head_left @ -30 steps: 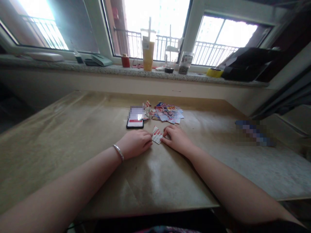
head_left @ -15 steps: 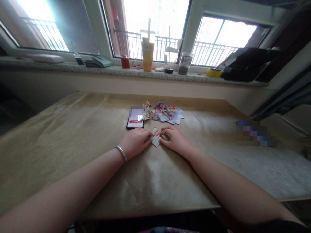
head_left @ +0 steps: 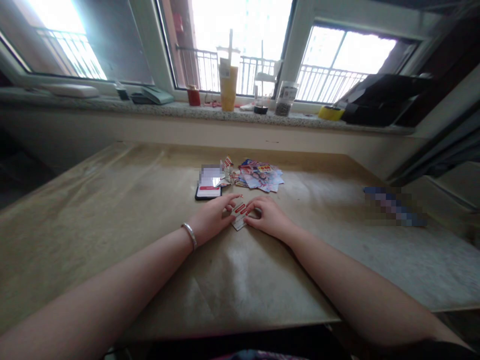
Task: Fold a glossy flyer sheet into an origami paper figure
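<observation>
Between my hands a small folded paper [head_left: 239, 221], pale with red printed bands, lies on the table. My left hand [head_left: 210, 216], with a silver bangle at the wrist, grips its left side. The thumb is at the left edge and the index finger reaches across to the top corner. From the other side my right hand [head_left: 270, 216] pinches the paper's right edge with curled fingers. Just beyond the left hand lies a phone [head_left: 208, 193] with a lit screen. Crumpled or folded printed papers [head_left: 229, 175] rest beside it, next to a fanned pile of colourful paper sheets [head_left: 262, 176].
The table [head_left: 157, 280] has a brownish, shiny cover. A blurred bluish item [head_left: 393, 205] lies at its right side. On the windowsill [head_left: 150, 109] stand a tall yellow drink cup [head_left: 228, 87], a red container [head_left: 193, 96], yellow tape [head_left: 330, 112] and a black bag-like object [head_left: 375, 105].
My left index finger has stretched over to the paper's top corner. The paper has opened out or turned from its narrow diamond shape and now looks wider, shifted slightly towards me.
</observation>
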{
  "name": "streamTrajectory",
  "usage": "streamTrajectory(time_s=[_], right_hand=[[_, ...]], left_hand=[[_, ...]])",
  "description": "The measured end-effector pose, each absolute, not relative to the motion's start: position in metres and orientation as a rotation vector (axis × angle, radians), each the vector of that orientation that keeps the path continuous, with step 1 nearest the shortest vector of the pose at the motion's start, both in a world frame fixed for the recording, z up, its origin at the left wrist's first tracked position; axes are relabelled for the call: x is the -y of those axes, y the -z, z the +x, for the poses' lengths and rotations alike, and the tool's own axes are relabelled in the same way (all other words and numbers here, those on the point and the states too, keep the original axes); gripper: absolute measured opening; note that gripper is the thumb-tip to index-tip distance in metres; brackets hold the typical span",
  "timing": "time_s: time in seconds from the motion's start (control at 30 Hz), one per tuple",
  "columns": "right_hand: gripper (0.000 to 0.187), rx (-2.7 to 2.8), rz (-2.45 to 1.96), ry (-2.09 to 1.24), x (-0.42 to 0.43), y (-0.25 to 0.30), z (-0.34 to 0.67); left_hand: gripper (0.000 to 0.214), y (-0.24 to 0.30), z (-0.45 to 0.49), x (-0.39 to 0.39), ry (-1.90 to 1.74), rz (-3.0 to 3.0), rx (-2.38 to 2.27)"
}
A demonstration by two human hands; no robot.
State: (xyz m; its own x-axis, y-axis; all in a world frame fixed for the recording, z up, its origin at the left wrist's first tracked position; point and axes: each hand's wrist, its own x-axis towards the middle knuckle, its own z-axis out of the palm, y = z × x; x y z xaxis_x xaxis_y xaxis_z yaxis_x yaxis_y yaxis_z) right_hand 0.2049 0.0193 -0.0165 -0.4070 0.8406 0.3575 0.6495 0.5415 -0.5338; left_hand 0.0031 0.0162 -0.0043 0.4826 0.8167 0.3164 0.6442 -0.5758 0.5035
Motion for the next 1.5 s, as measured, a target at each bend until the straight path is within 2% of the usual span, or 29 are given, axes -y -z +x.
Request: streamTrajectory(time_s=[0.13, 0.4, 0.57, 0.67, 0.77, 1.3, 1.5], right_hand=[[0.012, 2.202, -1.174, -0.442, -0.021, 0.017, 0.206], [0.009, 2.224, -1.054, -0.45, -0.023, 0.016, 0.208], [0.01, 2.223, -1.006, -0.464, -0.022, 0.015, 0.209], [0.01, 2.251, -0.977, -0.425, -0.023, 0.013, 0.209], [0.008, 2.314, -0.954, -0.367, -0.026, 0.013, 0.211], [0.028, 2.595, -1.005, -0.135, -0.021, -0.001, 0.214], [0.027, 2.627, -1.012, -0.097, -0.019, -0.003, 0.213]], left_hand=[[0.06, 0.005, 0.002, -0.017, -0.755, 2.383, -1.232], [0.055, 0.007, -0.006, -0.024, -0.659, 2.428, -1.096], [0.026, 0.003, -0.006, -0.023, -0.578, 2.597, -1.066], [0.02, 0.002, -0.004, -0.021, -0.597, 2.689, -1.054], [0.02, 0.004, -0.001, -0.023, -0.62, 2.743, -1.067], [0.033, 0.004, -0.001, -0.027, -0.531, 2.866, -0.964], [0.033, 0.004, -0.003, -0.026, -0.455, 2.962, -0.955]])
